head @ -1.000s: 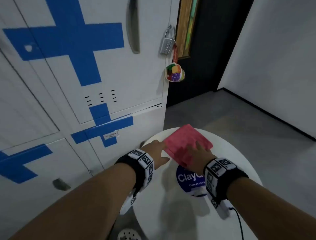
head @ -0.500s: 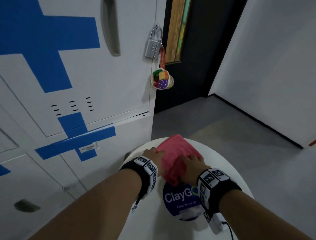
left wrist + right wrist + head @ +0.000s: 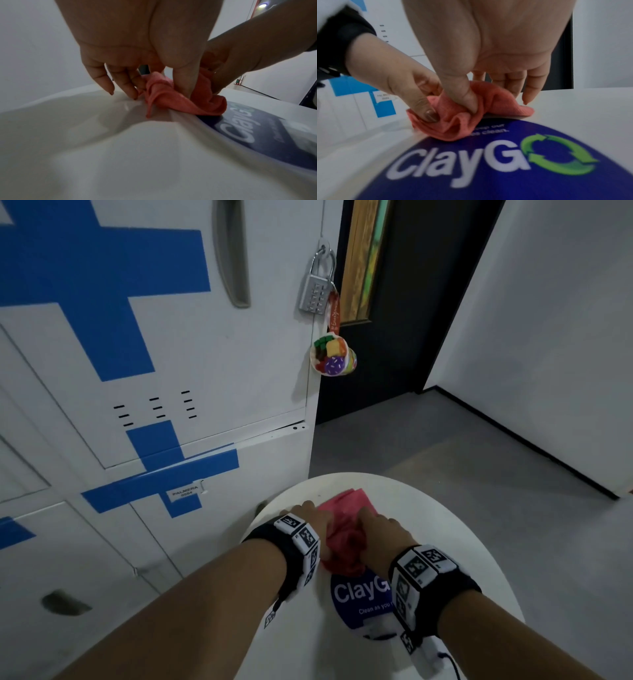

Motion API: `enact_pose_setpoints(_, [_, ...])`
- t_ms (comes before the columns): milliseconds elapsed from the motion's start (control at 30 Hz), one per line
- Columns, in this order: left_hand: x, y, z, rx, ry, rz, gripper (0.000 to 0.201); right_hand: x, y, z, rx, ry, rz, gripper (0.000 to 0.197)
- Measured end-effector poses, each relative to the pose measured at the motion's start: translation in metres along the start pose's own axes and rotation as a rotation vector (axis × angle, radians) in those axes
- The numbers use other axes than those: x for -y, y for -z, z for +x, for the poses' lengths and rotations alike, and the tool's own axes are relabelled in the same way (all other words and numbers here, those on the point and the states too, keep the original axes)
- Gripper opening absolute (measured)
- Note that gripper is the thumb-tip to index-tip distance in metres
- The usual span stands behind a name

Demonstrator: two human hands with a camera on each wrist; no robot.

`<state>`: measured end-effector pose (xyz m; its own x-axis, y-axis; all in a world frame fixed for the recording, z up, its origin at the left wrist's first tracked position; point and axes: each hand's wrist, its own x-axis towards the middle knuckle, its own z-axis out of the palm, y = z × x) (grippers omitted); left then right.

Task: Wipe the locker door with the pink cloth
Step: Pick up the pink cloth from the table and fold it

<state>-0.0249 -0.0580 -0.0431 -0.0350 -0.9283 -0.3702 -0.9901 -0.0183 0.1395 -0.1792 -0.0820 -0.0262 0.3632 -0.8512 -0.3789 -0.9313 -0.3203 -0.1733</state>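
Note:
The pink cloth (image 3: 344, 530) lies bunched on the round white table (image 3: 452, 546), just beyond the blue ClayGo sticker (image 3: 356, 597). My left hand (image 3: 308, 517) pinches its left side between thumb and fingers (image 3: 160, 86), and the thumb presses a fold down. My right hand (image 3: 380, 529) grips the right side, thumb dug into the folds (image 3: 493, 99). The two hands touch over the cloth (image 3: 171, 100). The white locker door (image 3: 191, 344), marked with blue tape, stands closed to the upper left, apart from both hands.
A combination padlock (image 3: 317, 289) and a colourful plush charm (image 3: 334, 356) hang at the door's right edge. More locker doors (image 3: 68, 559) sit below and to the left. A dark doorway (image 3: 411, 302) and grey floor (image 3: 445, 457) lie behind the table.
The cloth lay as a flat folded square under both hands; now it is gathered into a bunch between them. The hands have closed together and the view has tilted up the locker.

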Motion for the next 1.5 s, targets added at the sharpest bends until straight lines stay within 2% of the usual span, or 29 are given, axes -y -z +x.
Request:
enact_pose_setpoints(67, [0.000,0.008,-0.011,0.011,0.013,0.004,0.041,0.007,0.001,-0.003,-0.011,0.001,0.060,0.055])
enact_pose_setpoints(133, [0.004,0.014,-0.024,0.013,0.026,-0.042,0.039,0.016,0.005,-0.006,-0.018,0.035,0.112,0.054])
enact_pose_setpoints(267, [0.019,0.028,-0.058,-0.026,-0.017,-0.198,0.043,0.043,0.019,-0.021,0.007,0.177,0.212,0.033])
enact_pose_setpoints(333, [0.029,0.032,-0.079,-0.047,0.000,-0.338,0.053,0.061,0.025,-0.032,0.013,0.258,0.229,0.025])
enact_pose_setpoints(400, [0.040,0.035,-0.101,-0.080,0.004,-0.530,0.075,0.078,0.033,-0.044,0.010,0.325,0.267,0.017])
enact_pose_setpoints(467, [0.053,0.039,-0.129,-0.085,-0.046,-0.679,0.090,0.098,0.041,-0.056,0.012,0.411,0.336,0.018])
enact_pose_setpoints(567, [0.066,0.045,-0.165,-0.179,-0.099,-0.817,0.072,0.124,0.053,-0.072,0.022,0.527,0.411,0.027])
enact_pose_setpoints(667, [0.081,0.053,-0.193,-0.269,0.064,-0.777,0.056,0.152,0.058,-0.089,0.033,0.616,0.422,0.018])
enact_pose_setpoints(733, [0.093,0.060,-0.210,-0.272,0.129,-0.694,0.042,0.169,0.062,-0.100,0.033,0.656,0.441,0.020])
enact_pose_setpoints(833, [0.103,0.070,-0.235,-0.252,0.129,-0.659,0.032,0.189,0.071,-0.116,-0.004,0.683,0.470,0.037])
enact_pose_setpoints(933, [0.111,0.077,-0.263,-0.243,0.131,-0.712,0.020,0.206,0.080,-0.126,-0.049,0.743,0.475,0.035])
enact_pose_setpoints(967, [0.114,0.079,-0.272,-0.242,0.143,-0.730,0.018,0.213,0.082,-0.130,-0.057,0.774,0.478,0.032])
enact_pose_setpoints(1067, [0.127,0.089,-0.299,-0.274,0.194,-0.755,0.037,0.239,0.089,-0.141,-0.036,0.857,0.517,0.024])
enact_pose_setpoints(1100, [0.130,0.093,-0.309,-0.301,0.208,-0.766,0.037,0.248,0.091,-0.146,-0.022,0.881,0.548,0.022])
enact_pose_setpoints(1267, [0.148,0.108,-0.348,-0.457,0.197,-0.834,0.004,0.290,0.100,-0.163,-0.001,0.928,0.671,0.014])
enact_pose_setpoints(1333, [0.153,0.112,-0.363,-0.489,0.210,-0.870,0.011,0.302,0.102,-0.167,-0.025,0.945,0.698,0.016])
enact_pose_setpoints(1400, [0.159,0.117,-0.374,-0.498,0.231,-0.906,0.003,0.315,0.105,-0.173,-0.062,0.967,0.695,0.018])
enact_pose_setpoints(1500, [0.168,0.124,-0.389,-0.540,0.233,-0.918,0.018,0.336,0.110,-0.182,-0.062,1.016,0.697,0.020])
